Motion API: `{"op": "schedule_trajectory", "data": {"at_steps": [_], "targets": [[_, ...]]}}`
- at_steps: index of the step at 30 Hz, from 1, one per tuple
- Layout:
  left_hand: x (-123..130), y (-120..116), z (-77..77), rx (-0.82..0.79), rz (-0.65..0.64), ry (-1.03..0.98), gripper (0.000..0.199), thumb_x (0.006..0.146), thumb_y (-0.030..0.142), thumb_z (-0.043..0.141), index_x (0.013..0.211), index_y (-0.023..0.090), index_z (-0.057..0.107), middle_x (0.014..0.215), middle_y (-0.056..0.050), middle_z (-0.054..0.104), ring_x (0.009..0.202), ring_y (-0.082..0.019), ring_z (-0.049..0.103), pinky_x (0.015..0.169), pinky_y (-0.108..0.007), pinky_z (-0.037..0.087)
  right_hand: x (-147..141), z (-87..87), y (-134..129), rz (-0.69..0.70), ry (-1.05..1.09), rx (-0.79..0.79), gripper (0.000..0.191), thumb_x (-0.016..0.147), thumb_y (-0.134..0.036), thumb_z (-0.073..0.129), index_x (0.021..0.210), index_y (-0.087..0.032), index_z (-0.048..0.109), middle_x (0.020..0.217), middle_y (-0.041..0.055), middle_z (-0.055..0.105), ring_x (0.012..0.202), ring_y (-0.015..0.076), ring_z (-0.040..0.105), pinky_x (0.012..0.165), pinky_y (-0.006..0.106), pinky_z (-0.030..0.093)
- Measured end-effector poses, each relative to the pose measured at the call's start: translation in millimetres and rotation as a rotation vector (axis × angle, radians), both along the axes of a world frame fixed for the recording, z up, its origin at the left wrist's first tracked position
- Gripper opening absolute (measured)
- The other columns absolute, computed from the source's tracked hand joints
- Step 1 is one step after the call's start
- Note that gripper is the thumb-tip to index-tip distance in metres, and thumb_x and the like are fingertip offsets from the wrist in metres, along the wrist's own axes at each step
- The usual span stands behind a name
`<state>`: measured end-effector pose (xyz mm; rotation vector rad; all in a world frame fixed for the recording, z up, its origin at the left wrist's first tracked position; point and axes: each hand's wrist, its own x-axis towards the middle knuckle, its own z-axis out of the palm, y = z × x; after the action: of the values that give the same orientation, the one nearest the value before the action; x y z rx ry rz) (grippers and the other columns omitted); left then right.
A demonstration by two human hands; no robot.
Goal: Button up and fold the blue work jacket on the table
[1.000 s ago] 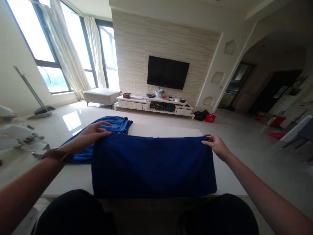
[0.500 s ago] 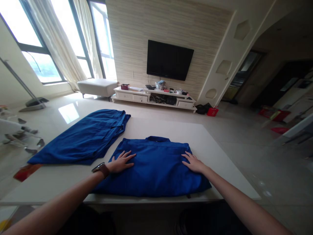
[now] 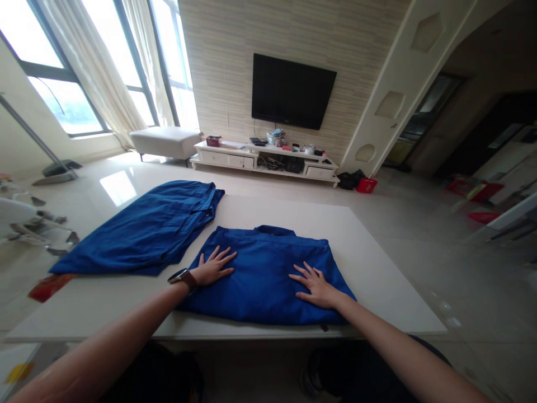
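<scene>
A folded blue shirt (image 3: 264, 280) lies in front of me near the table's front edge, its collar showing at the far side. My left hand (image 3: 213, 266) rests flat on the shirt's left part with fingers spread; a watch is on that wrist. On the right part, my right hand (image 3: 315, 286) also lies flat with its fingers apart. Neither hand grips the cloth. To the left, a second blue garment (image 3: 142, 235), which looks like folded trousers, lies on the table apart from the shirt.
The white table (image 3: 377, 285) reaches past the shirt on the right. Beyond it stand a low TV cabinet (image 3: 226, 160) with small items on top and a white bench (image 3: 165, 143). Something red (image 3: 48, 286) shows below the garment at left.
My right hand has slid left and slightly nearer across the shirt. My left hand has shifted a little up and right. The shirt's near edge sits slightly farther from me.
</scene>
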<state>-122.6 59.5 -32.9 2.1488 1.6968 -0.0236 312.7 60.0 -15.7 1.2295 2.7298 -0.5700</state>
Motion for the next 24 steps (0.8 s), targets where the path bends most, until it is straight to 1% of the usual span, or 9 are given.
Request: {"op": "schedule_trajectory", "data": {"at_steps": [2, 4, 7, 10, 12, 15, 18, 22, 24], "targets": [[-0.5, 3.4, 4.0, 0.015, 0.009, -0.017, 0.065, 0.099, 0.061, 0.032, 0.159, 0.040, 0.019, 0.169, -0.004, 0.010, 0.154, -0.041, 0.001, 0.112, -0.077, 0.009, -4.4, -4.2, -1.7, -0.044, -0.010, -0.026, 0.067, 0.093, -0.072, 0.043, 0.155, -0.049, 0.030, 0.170, -0.0027, 0.012, 0.154, 0.0381, 0.001, 0.117, 0.067, 0.010], [-0.9, 5.7, 9.9, 0.043, 0.020, -0.038, 0.064, 0.099, 0.061, 0.032, 0.159, 0.041, 0.021, 0.169, -0.003, 0.010, 0.155, -0.039, 0.003, 0.113, -0.075, 0.008, -2.9, -7.0, 1.5, -0.065, -0.017, -0.024, 0.069, 0.092, -0.073, 0.045, 0.154, -0.049, 0.030, 0.170, -0.0031, 0.011, 0.154, 0.0386, 0.000, 0.116, 0.069, 0.010], [-2.5, 5.2, 20.8, 0.095, 0.014, -0.071, 0.066, 0.098, 0.060, 0.039, 0.159, 0.038, 0.025, 0.169, -0.004, 0.012, 0.155, -0.038, 0.004, 0.117, -0.071, 0.006, 6.2, -9.2, 10.5, -0.086, -0.031, -0.015, 0.071, 0.090, -0.074, 0.046, 0.155, -0.048, 0.030, 0.170, -0.0025, 0.012, 0.154, 0.0388, -0.001, 0.115, 0.071, 0.011], [-6.5, 0.1, 30.9, 0.148, 0.018, -0.097, 0.066, 0.098, 0.055, 0.043, 0.158, 0.035, 0.029, 0.169, -0.005, 0.013, 0.155, -0.037, 0.006, 0.118, -0.069, 0.008, 18.6, -13.5, 20.2, -0.114, -0.053, 0.014, 0.071, 0.090, -0.074, 0.045, 0.155, -0.048, 0.029, 0.169, -0.0015, 0.015, 0.154, 0.0387, 0.001, 0.114, 0.070, 0.014], [-10.5, -3.9, 35.2, 0.176, 0.038, -0.100, 0.064, 0.098, 0.051, 0.044, 0.158, 0.035, 0.030, 0.169, -0.005, 0.013, 0.155, -0.037, 0.009, 0.118, -0.069, 0.010, 28.2, -18.5, 26.6, -0.136, -0.068, 0.050, 0.069, 0.091, -0.073, 0.044, 0.155, -0.049, 0.029, 0.169, -0.0015, 0.017, 0.154, 0.0382, 0.004, 0.115, 0.069, 0.016], [-17.3, -7.2, 36.4, 0.195, 0.071, -0.088, 0.064, 0.096, 0.047, 0.047, 0.157, 0.035, 0.031, 0.169, -0.006, 0.014, 0.155, -0.036, 0.012, 0.118, -0.068, 0.016, 45.7, -27.5, 36.9, -0.201, -0.103, 0.108, 0.069, 0.093, -0.072, 0.040, 0.156, -0.047, 0.027, 0.169, -0.0007, 0.018, 0.154, 0.0370, 0.006, 0.115, 0.066, 0.018], [-23.3, -6.7, 32.8, 0.231, 0.069, -0.083, 0.064, 0.093, 0.046, 0.050, 0.155, 0.034, 0.036, 0.168, -0.008, 0.020, 0.153, -0.037, 0.018, 0.118, -0.064, 0.021, 67.1, -35.2, 46.7, -0.315, -0.160, 0.126, 0.069, 0.094, -0.072, 0.036, 0.157, -0.045, 0.025, 0.169, -0.0003, 0.017, 0.154, 0.0368, 0.007, 0.115, 0.066, 0.019], [-27.4, -5.3, 28.1, 0.292, 0.020, -0.086, 0.065, 0.092, 0.049, 0.052, 0.153, 0.032, 0.039, 0.165, -0.010, 0.027, 0.151, -0.036, 0.025, 0.118, -0.058, 0.025, 96.6, -41.7, 53.5, -0.506, -0.187, 0.118, 0.072, 0.092, -0.075, 0.033, 0.157, -0.045, 0.024, 0.169, -0.0023, 0.015, 0.154, 0.0375, 0.006, 0.116, 0.065, 0.020], [-27.4, -5.5, 27.2, 0.301, 0.005, -0.090, 0.065, 0.091, 0.049, 0.052, 0.152, 0.030, 0.041, 0.164, -0.011, 0.029, 0.150, -0.035, 0.027, 0.119, -0.056, 0.026, 108.6, -44.2, 53.9, -0.627, -0.198, 0.113, 0.074, 0.092, -0.075, 0.031, 0.158, -0.043, 0.023, 0.169, -0.0012, 0.013, 0.154, 0.0397, 0.007, 0.115, 0.065, 0.022]]}}
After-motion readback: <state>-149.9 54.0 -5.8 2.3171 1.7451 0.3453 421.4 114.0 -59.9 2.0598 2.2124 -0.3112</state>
